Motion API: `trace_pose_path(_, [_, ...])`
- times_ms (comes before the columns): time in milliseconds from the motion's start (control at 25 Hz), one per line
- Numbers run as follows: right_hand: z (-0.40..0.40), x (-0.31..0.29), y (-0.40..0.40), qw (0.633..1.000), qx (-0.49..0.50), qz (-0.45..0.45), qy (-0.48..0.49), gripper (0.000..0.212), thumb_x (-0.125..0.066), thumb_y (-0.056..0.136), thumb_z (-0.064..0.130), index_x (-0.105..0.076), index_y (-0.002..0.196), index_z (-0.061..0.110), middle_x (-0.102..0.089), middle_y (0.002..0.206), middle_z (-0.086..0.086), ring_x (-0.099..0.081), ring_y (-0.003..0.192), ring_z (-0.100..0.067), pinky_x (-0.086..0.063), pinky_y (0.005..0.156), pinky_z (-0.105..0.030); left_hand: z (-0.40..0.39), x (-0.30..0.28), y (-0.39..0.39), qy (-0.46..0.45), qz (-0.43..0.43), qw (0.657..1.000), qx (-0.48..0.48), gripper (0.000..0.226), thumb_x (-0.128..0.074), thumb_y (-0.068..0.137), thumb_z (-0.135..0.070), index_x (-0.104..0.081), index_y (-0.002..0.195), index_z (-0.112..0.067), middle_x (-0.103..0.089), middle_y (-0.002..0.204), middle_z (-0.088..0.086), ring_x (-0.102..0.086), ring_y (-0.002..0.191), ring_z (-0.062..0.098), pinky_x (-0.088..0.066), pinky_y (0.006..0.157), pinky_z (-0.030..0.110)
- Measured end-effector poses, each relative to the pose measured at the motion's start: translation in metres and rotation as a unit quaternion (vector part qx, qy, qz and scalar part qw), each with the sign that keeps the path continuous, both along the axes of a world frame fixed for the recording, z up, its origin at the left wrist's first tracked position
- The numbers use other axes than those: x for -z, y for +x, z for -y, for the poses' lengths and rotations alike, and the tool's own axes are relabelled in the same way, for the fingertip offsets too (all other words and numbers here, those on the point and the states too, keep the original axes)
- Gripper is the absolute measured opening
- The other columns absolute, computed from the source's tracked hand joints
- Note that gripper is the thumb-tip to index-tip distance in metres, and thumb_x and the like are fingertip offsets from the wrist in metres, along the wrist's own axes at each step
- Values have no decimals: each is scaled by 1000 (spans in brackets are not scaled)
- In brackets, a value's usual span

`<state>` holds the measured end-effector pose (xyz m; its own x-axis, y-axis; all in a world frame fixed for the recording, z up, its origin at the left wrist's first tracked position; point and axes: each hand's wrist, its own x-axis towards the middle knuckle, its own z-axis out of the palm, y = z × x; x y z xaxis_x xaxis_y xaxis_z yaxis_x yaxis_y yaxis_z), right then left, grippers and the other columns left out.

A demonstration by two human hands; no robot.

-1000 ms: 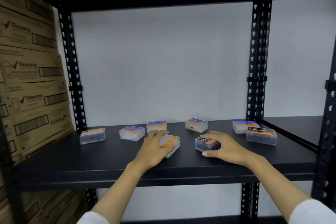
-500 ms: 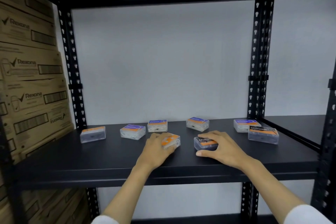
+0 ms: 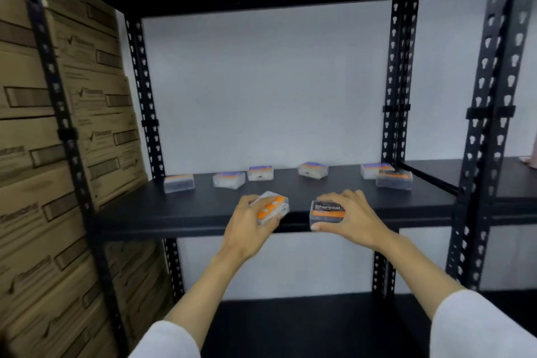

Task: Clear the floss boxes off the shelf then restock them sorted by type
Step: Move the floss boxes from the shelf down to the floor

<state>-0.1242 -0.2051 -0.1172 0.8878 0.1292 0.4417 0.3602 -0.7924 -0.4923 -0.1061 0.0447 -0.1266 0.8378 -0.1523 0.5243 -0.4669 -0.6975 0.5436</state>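
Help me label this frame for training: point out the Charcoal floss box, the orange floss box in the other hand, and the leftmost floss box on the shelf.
Charcoal floss box [image 3: 327, 211]: head view, on its black and orange label.
Orange floss box [image 3: 271, 207]: head view, on its orange face.
Leftmost floss box [image 3: 179, 183]: head view, on its clear front side.

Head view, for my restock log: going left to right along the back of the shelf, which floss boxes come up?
Orange-topped box → purple-topped box → purple-and-orange box → tilted box → purple-topped box, with an orange-labelled box overlapping its front.
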Motion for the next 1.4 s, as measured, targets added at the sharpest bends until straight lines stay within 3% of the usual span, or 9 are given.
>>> trace_pose_path(280, [-23,61,-53,999,-32,10,-3,68,-69,63,70,-55,122,41,-57,100,18,-32,97,-10,-33,82,-22,-29,63,-59,1,-52,998,-25,44,-67,82,-33,-59,124,-36,-44,122,-10,-51,109,11,-42,91,26])
trace_pose_path(480, [-31,150,-36,997,-57,-57,13,72,-73,65,63,-49,129,40,-53,107,17,-31,101,-8,-38,90,-27,-36,165,-47,9,-139,988,-63,44,-67,71,-35,-60,113,-48,-45,118,-14,-54,111,15,-49,95,37])
trace_pose_path(760, [-40,323,-1,981,-48,-187,-23,77,-74,67,58,-43,135,41,-54,115,17,-29,103,-10,-38,100,-32,-49,336,-30,41,-270,955,-114,42,-70,73,-35,-62,114,-41,-50,122,-12,-53,108,18,-48,91,37])
trace_pose_path(1000, [-73,443,1,958,-50,-271,-84,81,-70,69,62,-39,139,35,-51,126,12,-28,103,-12,-33,97,-29,-72,459,-45,41,-389,909,-140,41,-71,75,-37,-58,113,-42,-49,125,-11,-60,105,18,-51,84,33])
trace_pose_path(1160, [-107,489,10,942,-89,-284,-155,80,-60,75,67,-33,142,34,-46,133,11,-34,111,-20,-29,96,-33,-82,511,-54,60,-428,891,-136,37,-67,82,-37,-56,117,-36,-43,132,-9,-55,110,19,-43,83,28])
trace_pose_path(1320, [-127,516,20,933,-128,-283,-181,78,-58,76,67,-36,141,29,-48,133,5,-37,114,-21,-28,96,-36,-89,547,-60,58,-470,871,-130,41,-68,76,-38,-47,112,-41,-41,126,-6,-60,98,21,-52,80,38])
trace_pose_path(1400, [-132,524,24,927,-150,-282,-196,78,-57,77,66,-37,140,26,-48,134,2,-39,116,-23,-29,98,-36,-91,561,-60,67,-477,867,-127,47,-69,77,-37,-47,118,-39,-42,128,-5,-59,104,23,-52,83,37])
